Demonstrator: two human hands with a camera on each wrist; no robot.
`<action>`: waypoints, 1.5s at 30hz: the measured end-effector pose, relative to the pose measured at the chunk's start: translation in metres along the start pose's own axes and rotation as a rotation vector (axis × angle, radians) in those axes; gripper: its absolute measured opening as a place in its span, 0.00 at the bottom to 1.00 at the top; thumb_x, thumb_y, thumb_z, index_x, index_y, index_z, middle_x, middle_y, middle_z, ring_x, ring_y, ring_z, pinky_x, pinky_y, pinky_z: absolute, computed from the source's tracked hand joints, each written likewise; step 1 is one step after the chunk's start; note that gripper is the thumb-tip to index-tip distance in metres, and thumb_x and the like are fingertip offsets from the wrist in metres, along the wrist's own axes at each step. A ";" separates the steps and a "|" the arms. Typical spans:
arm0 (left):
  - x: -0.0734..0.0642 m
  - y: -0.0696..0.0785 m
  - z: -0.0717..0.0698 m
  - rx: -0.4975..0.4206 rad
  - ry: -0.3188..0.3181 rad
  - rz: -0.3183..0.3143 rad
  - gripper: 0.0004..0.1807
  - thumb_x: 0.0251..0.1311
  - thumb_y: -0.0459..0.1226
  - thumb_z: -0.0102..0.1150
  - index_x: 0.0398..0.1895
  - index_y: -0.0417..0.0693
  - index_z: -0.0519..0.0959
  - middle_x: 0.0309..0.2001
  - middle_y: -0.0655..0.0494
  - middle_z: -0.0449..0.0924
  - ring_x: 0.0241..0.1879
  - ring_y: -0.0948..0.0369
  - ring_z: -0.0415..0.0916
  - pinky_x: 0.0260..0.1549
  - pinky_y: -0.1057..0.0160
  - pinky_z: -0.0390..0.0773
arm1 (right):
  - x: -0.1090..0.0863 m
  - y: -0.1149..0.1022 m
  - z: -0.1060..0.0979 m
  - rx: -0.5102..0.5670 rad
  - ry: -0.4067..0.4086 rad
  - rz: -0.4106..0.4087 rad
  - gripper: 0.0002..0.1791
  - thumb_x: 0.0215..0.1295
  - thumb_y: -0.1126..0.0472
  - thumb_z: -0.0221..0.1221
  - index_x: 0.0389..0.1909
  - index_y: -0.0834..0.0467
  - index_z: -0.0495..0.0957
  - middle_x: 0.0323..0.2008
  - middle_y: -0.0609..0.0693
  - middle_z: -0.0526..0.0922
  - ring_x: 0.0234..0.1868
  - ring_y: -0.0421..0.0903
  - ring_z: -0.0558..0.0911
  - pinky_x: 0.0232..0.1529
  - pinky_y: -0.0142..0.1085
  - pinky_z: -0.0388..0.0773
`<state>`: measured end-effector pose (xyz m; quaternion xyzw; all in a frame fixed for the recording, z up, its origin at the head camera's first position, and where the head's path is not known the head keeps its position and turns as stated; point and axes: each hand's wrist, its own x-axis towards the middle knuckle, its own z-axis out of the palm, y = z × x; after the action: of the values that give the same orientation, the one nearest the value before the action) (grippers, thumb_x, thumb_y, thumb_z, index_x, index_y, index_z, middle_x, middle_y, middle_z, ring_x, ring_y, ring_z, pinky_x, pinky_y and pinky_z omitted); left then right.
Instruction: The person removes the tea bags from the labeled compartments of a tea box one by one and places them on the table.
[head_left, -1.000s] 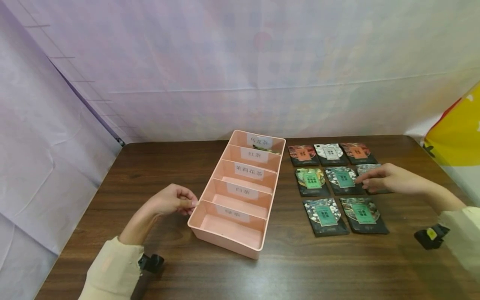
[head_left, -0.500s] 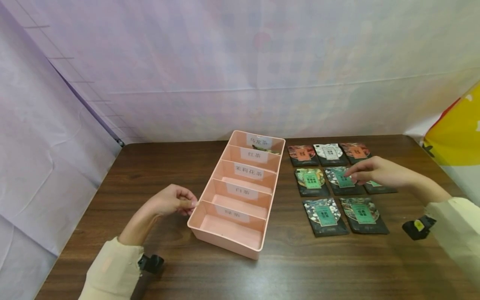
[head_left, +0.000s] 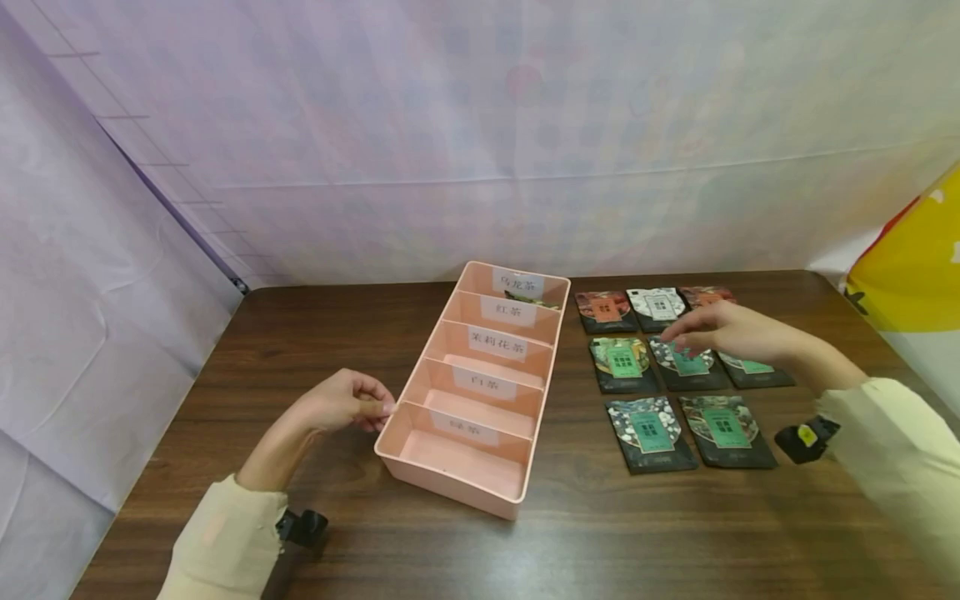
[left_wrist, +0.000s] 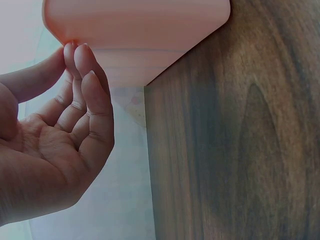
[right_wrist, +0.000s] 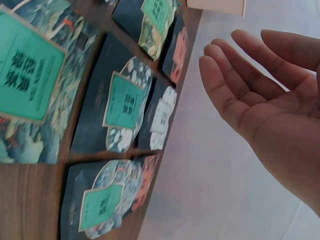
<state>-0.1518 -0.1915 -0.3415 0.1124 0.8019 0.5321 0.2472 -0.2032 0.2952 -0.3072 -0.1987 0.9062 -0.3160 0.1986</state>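
Note:
A pink box (head_left: 453, 492) with several labelled compartments stands slanted on the table. My left hand (head_left: 339, 402) pinches its left rim between thumb and fingertips, as the left wrist view of the hand (left_wrist: 70, 130) also shows. My right hand (head_left: 738, 333) hovers over the tea packets with nothing in its grasp; in the right wrist view the hand's (right_wrist: 275, 90) fingers are relaxed and apart from the thumb. Below it lies a dark tea packet with a green label (head_left: 693, 371). The hand partly hides a red-labelled packet (head_left: 701, 296) and another green-labelled one (head_left: 757, 373).
Other tea packets lie in rows: a red one (head_left: 604, 310), a white one (head_left: 660, 307), a bright green one (head_left: 624, 365) and two nearer green-labelled ones, left (head_left: 651, 435) and right (head_left: 729, 432). A packet (head_left: 528, 298) lies in the box's farthest compartment. A curtain (head_left: 480, 142) hangs behind the table.
My right hand has moved left and slightly away from me, from above the middle row's right packet to above its middle packet. The left hand and the box have stayed put.

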 end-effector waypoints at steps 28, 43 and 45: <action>0.000 0.001 0.000 0.010 0.001 -0.001 0.08 0.57 0.24 0.52 0.33 0.20 0.73 0.21 0.54 0.76 0.21 0.65 0.73 0.24 0.66 0.77 | 0.043 -0.038 0.016 0.013 0.017 -0.088 0.15 0.68 0.62 0.49 0.51 0.63 0.75 0.48 0.61 0.77 0.47 0.56 0.77 0.44 0.47 0.75; 0.000 0.002 0.000 0.021 0.004 -0.002 0.08 0.57 0.25 0.53 0.34 0.21 0.73 0.21 0.54 0.76 0.21 0.64 0.73 0.25 0.64 0.77 | 0.067 -0.059 0.023 0.017 0.040 -0.108 0.14 0.67 0.64 0.48 0.50 0.62 0.76 0.55 0.61 0.72 0.49 0.54 0.74 0.44 0.46 0.73; 0.000 0.002 0.000 0.020 0.004 -0.004 0.08 0.57 0.25 0.53 0.34 0.21 0.73 0.21 0.54 0.76 0.21 0.64 0.73 0.25 0.64 0.77 | 0.071 -0.061 0.024 0.018 0.041 -0.108 0.14 0.67 0.64 0.48 0.50 0.62 0.76 0.55 0.60 0.72 0.49 0.54 0.74 0.45 0.46 0.73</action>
<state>-0.1517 -0.1910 -0.3399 0.1124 0.8079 0.5239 0.2456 -0.2370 0.2054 -0.3012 -0.2389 0.8953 -0.3382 0.1642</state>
